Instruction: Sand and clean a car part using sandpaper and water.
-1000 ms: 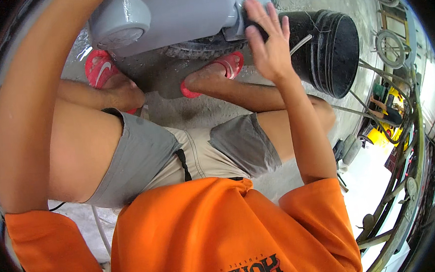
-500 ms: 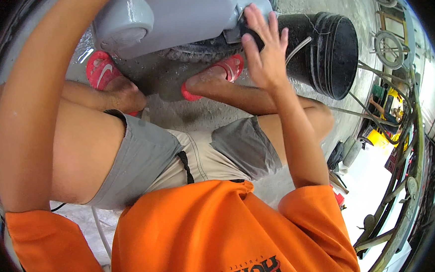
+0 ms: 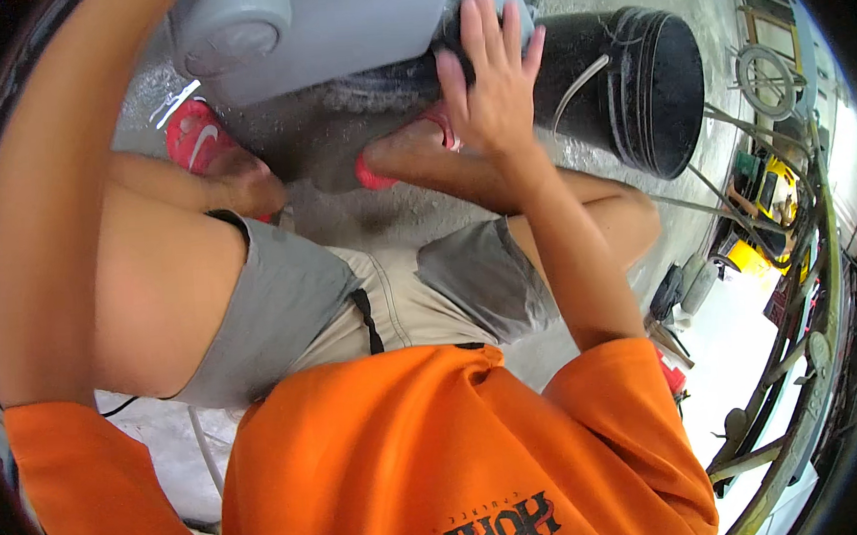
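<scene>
A large, smooth grey moulded body (image 3: 355,27) with a rounded knob-like end stands in front of me. A dark tyre (image 3: 369,93) shows beneath it. My right hand (image 3: 491,87) is stretched out over the body's right end, fingers spread and palm down. Whether the palm presses on the surface cannot be seen. No object shows in that hand. My left arm (image 3: 52,212) reaches up along the left side, and its hand lies beyond the upper edge of the picture. Beside my right hand stands a black bucket (image 3: 594,91) with a pale handle.
Wet grey concrete floor (image 3: 337,219) lies around my red sandals (image 3: 200,139). Along the right side run bent metal bars (image 3: 820,244), with spoked wheels (image 3: 768,80) and yellow items (image 3: 782,192) farther off. A thin pale hose (image 3: 206,448) lies at the lower left.
My right hand has moved left and slightly up across the grey body's end, fingers still spread. My left arm has shifted a little left.
</scene>
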Available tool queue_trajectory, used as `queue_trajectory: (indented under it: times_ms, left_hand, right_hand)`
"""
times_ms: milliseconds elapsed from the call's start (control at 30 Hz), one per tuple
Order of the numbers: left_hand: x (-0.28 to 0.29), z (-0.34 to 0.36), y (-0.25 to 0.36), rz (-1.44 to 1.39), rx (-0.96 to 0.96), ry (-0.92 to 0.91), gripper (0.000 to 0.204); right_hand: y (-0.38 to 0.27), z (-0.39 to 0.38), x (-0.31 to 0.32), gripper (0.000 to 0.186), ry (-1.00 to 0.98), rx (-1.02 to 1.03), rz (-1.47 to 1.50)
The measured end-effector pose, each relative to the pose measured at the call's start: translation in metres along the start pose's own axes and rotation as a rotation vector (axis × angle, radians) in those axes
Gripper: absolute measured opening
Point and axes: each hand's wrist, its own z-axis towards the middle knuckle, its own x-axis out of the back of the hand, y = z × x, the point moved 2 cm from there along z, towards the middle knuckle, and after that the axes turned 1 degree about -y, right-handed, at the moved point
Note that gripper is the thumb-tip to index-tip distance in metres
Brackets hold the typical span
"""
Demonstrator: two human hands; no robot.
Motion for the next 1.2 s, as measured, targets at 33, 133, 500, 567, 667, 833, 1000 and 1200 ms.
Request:
queue_trajectory:
  times_ms: [33,133,500,567,667,833,1000,1200]
  left_hand:
    - [0.001,0.001,-0.002,0.068,0.006,-0.001,0.052]
    - [0.0,0.003,-0.002,0.123,0.053,0.028,0.05]
    - [0.018,-0.03,0.024,0.013,0.048,0.057,0.045]
    - [0.021,-0.041,0.031,0.021,0.073,0.075,0.044]
    - [0.023,-0.057,0.04,0.019,0.047,0.135,0.044]
    - [0.021,-0.069,0.037,-0.018,-0.033,0.317,0.044]
    - [0.017,-0.075,0.03,-0.016,-0.03,0.31,0.044]
    - [0.019,-0.081,0.033,-0.014,-0.02,0.324,0.043]
  right_hand:
    - [-0.002,-0.007,0.0,0.065,0.015,0.043,0.036]
    - [-0.002,-0.012,-0.001,0.067,0.033,0.059,-0.03]
    - [0.0,0.019,0.017,0.056,-0.114,-0.381,0.147]
    - [-0.005,0.019,0.022,0.055,-0.096,-0.213,0.165]
    - [0.001,0.023,0.023,0.054,0.021,-0.258,0.178]
    - [0.007,0.032,0.017,0.052,-0.082,-0.034,0.05]
    - [0.016,0.04,0.028,0.048,-0.127,-0.066,0.044]
    - [0.019,0.059,0.037,0.05,-0.253,0.129,-0.068]
